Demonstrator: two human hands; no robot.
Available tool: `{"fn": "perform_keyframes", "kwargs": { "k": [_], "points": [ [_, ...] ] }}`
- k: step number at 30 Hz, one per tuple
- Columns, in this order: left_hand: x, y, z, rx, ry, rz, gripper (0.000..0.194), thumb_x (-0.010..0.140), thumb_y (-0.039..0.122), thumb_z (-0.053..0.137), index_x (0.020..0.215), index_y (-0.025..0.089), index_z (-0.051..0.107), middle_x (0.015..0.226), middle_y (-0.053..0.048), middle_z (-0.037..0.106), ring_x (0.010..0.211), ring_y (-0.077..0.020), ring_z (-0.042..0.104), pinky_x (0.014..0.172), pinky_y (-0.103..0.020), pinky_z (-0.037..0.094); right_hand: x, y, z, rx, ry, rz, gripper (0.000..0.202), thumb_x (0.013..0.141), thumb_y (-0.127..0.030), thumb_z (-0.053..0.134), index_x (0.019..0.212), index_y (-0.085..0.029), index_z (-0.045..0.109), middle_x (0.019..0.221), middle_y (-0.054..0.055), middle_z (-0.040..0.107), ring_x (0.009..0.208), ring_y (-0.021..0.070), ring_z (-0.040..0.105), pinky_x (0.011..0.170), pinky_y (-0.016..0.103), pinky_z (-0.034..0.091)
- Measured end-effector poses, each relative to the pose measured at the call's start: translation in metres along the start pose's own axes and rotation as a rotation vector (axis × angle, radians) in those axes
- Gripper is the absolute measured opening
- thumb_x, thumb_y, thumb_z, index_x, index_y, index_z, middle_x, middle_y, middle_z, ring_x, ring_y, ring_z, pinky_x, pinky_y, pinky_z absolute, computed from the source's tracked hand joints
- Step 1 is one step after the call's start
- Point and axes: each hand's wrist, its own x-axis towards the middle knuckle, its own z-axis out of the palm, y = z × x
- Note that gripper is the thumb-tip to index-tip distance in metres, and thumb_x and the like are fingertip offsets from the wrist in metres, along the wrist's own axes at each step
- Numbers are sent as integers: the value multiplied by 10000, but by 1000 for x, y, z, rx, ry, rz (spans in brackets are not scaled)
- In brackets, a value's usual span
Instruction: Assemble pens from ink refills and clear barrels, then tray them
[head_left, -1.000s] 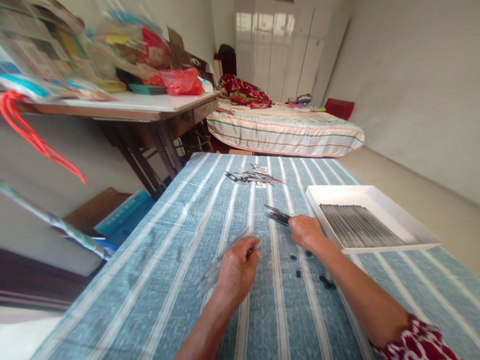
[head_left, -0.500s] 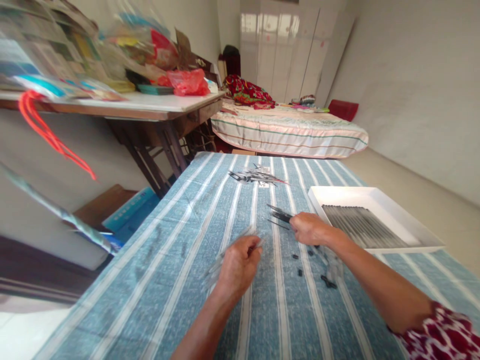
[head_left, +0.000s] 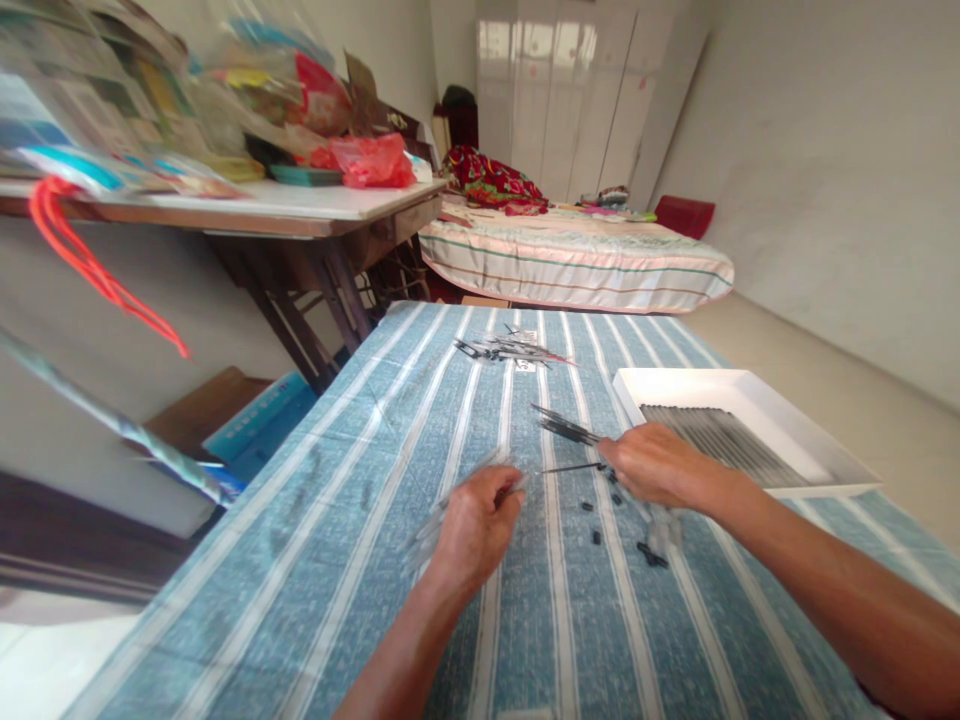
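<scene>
My left hand [head_left: 480, 520] is closed around a bunch of thin clear tubes [head_left: 435, 525], which look like pen barrels. My right hand [head_left: 652, 465] pinches one thin black stick [head_left: 570, 468], which looks like a pen refill. That stick's far end points at the tube ends by my left hand; whether it enters one I cannot tell. A bundle of similar black sticks [head_left: 566, 427] reaches close to my right fingers. Small black caps [head_left: 597, 537] and a black piece [head_left: 652, 555] lie on the striped cloth below, with blurred clear pieces [head_left: 666, 528] beside them.
A white box [head_left: 810, 430] at the right holds a row of dark-grey pens or rods [head_left: 716, 440]. Farther back on the striped tablecloth [head_left: 405, 460] is a loose pile of thin sticks [head_left: 510, 348]. A cluttered side table [head_left: 367, 203] stands at the left, a bed [head_left: 577, 250] behind.
My right hand has drawn back to the right, and a single black stick now stretches from its fingers towards my left hand. The left hand stays almost in place.
</scene>
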Motion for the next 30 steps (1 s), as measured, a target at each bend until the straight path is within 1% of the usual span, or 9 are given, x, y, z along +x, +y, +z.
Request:
{"fn": "perform_keyframes", "kwargs": {
  "k": [4, 8, 10, 14, 18, 21, 24, 27, 30],
  "points": [
    [-1, 3, 0, 5, -18, 43, 152, 759, 165, 515, 843, 169, 641, 766, -23, 650, 699, -154, 608, 672, -258, 455, 1, -1, -3, 6, -18, 5, 174, 802, -87, 447, 874, -97, 605, 713, 167, 691, 725, 269, 678, 588, 287, 432],
    [-2, 5, 1, 33, -57, 78, 134, 766, 169, 498, 795, 181, 628, 714, -6, 613, 671, -144, 581, 637, -246, 437, 1, -4, -7, 7, -44, -8, 187, 754, -26, 474, 872, -94, 602, 691, 160, 684, 728, 255, 678, 597, 272, 424],
    [-3, 5, 1, 41, -84, 81, 137, 769, 166, 489, 780, 182, 625, 694, 1, 601, 655, -138, 572, 621, -240, 428, 1, -7, -9, -6, -34, -25, 203, 742, -12, 478, 881, -98, 599, 675, 150, 683, 726, 255, 678, 595, 271, 420],
    [-3, 5, 2, 32, -125, 77, 152, 762, 162, 484, 785, 184, 632, 704, -1, 615, 660, -142, 575, 622, -241, 434, 1, -8, -13, -52, 17, -52, 213, 778, -28, 455, 929, -103, 586, 668, 140, 685, 700, 253, 676, 564, 269, 399],
    [-4, 5, 2, -37, -184, 10, 141, 753, 198, 490, 746, 197, 630, 646, 10, 603, 614, -147, 571, 568, -239, 437, -1, -4, -18, -79, 48, -61, 223, 789, -29, 419, 919, -115, 578, 665, 123, 685, 649, 237, 668, 507, 260, 346],
    [-5, 5, 4, -196, -249, -81, 147, 766, 228, 478, 740, 213, 622, 570, 33, 567, 530, -129, 548, 516, -228, 432, -2, -3, -22, -64, 52, -70, 243, 771, -22, 407, 917, -121, 576, 663, 116, 683, 634, 224, 657, 509, 261, 329],
    [-5, 8, 5, -357, -267, -158, 132, 756, 219, 488, 740, 214, 619, 555, 43, 551, 495, -111, 531, 504, -219, 430, -5, -8, -25, -27, 58, -89, 238, 763, -33, 420, 918, -123, 576, 655, 106, 679, 607, 198, 636, 523, 253, 322],
    [-5, 13, 5, -435, -242, -186, 109, 738, 201, 512, 730, 206, 620, 558, 44, 547, 505, -105, 523, 504, -214, 423, -9, -15, -24, 65, 159, -150, 195, 805, -70, 414, 877, -141, 580, 646, 69, 670, 579, 160, 605, 533, 240, 315],
    [-5, 16, 5, -518, -190, -188, 84, 731, 207, 543, 760, 193, 621, 573, 40, 556, 516, -103, 517, 483, -207, 406, -16, -16, -13, 235, 371, -135, 203, 879, -174, 392, 931, -168, 588, 686, 37, 673, 601, 138, 592, 558, 230, 326]
  ]
}}
